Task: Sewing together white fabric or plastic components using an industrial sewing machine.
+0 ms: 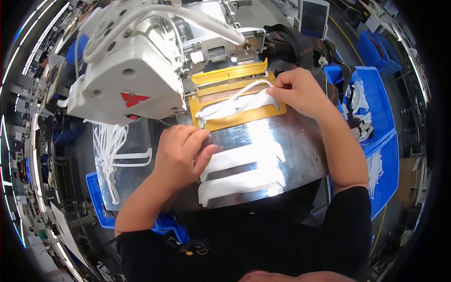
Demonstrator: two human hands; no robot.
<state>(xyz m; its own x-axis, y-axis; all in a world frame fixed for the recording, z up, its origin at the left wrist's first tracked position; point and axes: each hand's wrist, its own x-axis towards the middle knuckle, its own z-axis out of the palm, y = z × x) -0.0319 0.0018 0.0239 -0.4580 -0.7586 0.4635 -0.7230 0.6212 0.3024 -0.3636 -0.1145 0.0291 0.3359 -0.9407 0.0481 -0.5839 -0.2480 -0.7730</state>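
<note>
My right hand (pixel 296 89) pinches a white toothed strip (pixel 257 84) at the right end of a yellow template (pixel 221 124). The strip arches over a flat white piece (pixel 239 104) lying within the template. My left hand (pixel 183 155) is by the template's lower left corner, its fingers bent and its thumb apart, with nothing that I can see held in it. Two white shaped pieces (pixel 242 178) lie below on the shiny metal table (pixel 305 155). The white machine (pixel 127 75) stands behind, at upper left, beside a raised yellow bar (pixel 230 73).
A bundle of white strips (pixel 110 155) lies at left. Blue bins (pixel 385 103) at right hold white and dark pieces; another blue bin (pixel 94 188) is at lower left. A small screen (pixel 314 19) stands at the back. Dark straps (pixel 291 42) lie behind the template.
</note>
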